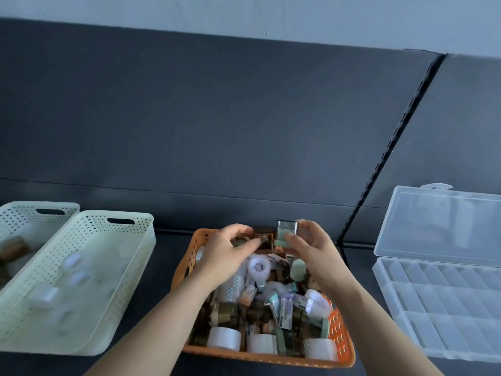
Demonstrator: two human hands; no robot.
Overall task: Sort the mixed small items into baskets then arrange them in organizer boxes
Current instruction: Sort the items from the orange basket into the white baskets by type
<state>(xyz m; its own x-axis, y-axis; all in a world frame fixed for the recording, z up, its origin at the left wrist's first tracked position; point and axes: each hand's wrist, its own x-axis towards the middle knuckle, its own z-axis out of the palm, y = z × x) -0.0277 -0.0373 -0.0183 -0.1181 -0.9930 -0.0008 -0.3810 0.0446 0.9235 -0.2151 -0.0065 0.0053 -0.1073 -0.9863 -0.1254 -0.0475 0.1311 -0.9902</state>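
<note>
An orange basket [342,337] in front of me is heaped with mixed small items: tape rolls, white dispensers, small packets. Over its far end my left hand [226,253] pinches a small dark brown item [262,238]. Beside it my right hand [311,248] holds a small grey-green box [286,229] upright between thumb and fingers. A pale green basket [89,283] to the left holds a few blurred white items. Another pale basket [32,221] at the far left holds brown items. A clear organizer box [444,299] lies open at the right.
The organizer's lid [439,223] stands up against a dark padded back wall. A dark seam with a slotted rail [393,147] runs diagonally behind the orange basket. The baskets and box sit on a dark table surface [160,256].
</note>
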